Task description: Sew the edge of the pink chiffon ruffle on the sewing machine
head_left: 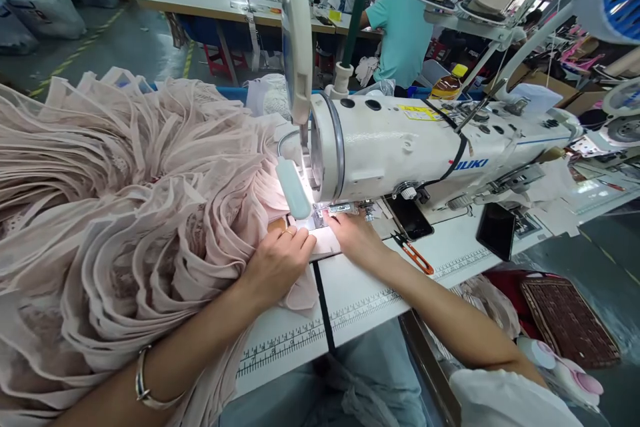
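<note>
A white industrial sewing machine (400, 143) stands on the white table (360, 293). A large heap of pale pink ruffled fabric (110, 213) fills the left side. My left hand (277, 263) presses flat on the fabric's edge just left of the needle area (320, 217), lit by a small lamp. My right hand (353, 237) rests on the fabric piece (325, 243) right of the needle, fingers pointing at the presser foot. A bracelet sits on my left wrist.
Orange-handled thread snips (413, 255) and two dark phones (497, 230) lie on the table to the right. A person in a teal shirt (400, 27) sits at another table behind. A woven mat (567, 320) lies at the lower right.
</note>
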Action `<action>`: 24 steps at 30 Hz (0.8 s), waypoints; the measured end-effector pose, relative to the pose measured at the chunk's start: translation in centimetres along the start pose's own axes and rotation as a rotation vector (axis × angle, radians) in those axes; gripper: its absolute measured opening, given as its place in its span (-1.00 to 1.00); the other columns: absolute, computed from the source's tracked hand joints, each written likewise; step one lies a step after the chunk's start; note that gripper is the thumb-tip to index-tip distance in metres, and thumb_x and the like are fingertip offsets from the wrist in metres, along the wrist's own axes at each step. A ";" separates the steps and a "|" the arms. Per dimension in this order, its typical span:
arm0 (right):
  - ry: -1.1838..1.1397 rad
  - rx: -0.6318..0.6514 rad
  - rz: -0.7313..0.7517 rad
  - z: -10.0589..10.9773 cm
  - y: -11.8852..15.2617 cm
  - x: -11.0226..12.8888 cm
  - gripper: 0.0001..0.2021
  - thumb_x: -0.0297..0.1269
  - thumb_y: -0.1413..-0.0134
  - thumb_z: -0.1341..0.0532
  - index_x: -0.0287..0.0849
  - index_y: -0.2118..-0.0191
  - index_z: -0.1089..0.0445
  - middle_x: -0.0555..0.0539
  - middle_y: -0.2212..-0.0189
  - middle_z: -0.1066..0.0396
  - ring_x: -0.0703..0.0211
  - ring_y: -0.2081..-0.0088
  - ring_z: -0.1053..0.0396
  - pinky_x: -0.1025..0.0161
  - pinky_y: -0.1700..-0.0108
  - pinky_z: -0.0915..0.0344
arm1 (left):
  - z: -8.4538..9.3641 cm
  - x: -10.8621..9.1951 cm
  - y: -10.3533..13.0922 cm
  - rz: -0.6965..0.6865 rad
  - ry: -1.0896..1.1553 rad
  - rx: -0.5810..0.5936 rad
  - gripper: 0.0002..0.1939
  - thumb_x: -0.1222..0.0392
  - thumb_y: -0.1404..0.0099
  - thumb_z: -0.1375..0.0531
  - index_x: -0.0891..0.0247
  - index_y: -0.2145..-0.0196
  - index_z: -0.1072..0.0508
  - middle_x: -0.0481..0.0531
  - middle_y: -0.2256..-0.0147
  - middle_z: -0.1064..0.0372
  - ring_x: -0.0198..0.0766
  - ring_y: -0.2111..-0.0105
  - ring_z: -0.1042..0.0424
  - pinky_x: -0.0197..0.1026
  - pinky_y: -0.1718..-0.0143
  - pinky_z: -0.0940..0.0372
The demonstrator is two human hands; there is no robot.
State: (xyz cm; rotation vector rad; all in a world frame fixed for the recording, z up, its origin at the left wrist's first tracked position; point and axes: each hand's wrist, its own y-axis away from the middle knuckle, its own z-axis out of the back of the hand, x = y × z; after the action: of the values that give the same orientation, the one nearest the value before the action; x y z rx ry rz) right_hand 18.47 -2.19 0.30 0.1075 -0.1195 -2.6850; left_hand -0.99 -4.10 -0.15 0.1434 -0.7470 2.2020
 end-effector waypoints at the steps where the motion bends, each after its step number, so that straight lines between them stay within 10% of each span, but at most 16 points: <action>1: 0.007 0.002 0.005 0.0 0.0 0.0 -0.48 -0.62 -0.20 0.08 -0.25 -0.19 -0.33 -0.24 0.17 -0.50 0.03 0.22 -0.45 0.01 -0.12 -0.21 | 0.0 0.0 -0.1 -0.020 0.013 -0.012 -0.75 0.52 -0.28 -0.06 0.22 0.46 -0.28 -0.03 0.49 -0.26 -0.20 0.51 -0.27 -0.17 0.45 -0.12; 14: -0.013 -0.142 0.046 -1.9 -0.2 -0.6 -0.50 -0.65 -0.16 0.07 -0.23 -0.11 -0.37 -0.22 0.19 -0.50 -0.05 0.09 -0.42 -0.08 -0.21 -0.07 | -0.6 0.1 -0.2 -0.034 0.070 -0.058 -0.73 0.52 -0.33 -0.01 0.22 0.44 -0.25 -0.01 0.47 -0.19 -0.19 0.47 -0.19 -0.17 0.40 -0.12; 24: -0.090 -0.015 -0.007 -0.6 -0.3 -0.3 -0.50 -0.61 -0.21 0.08 -0.26 -0.18 -0.33 -0.25 0.15 -0.48 -0.06 0.18 -0.44 -0.06 -0.14 -0.13 | -0.4 0.1 -0.2 -0.008 0.133 -0.014 -0.71 0.56 -0.32 0.05 0.25 0.41 -0.30 0.02 0.43 -0.21 -0.18 0.43 -0.22 -0.18 0.40 -0.10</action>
State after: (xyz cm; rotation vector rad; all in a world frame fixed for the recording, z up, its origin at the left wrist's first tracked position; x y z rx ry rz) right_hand 18.65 -1.87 -0.35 -0.0183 -0.1270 -2.6975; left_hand -0.86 -3.69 -0.38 -0.0072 -0.6870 2.1747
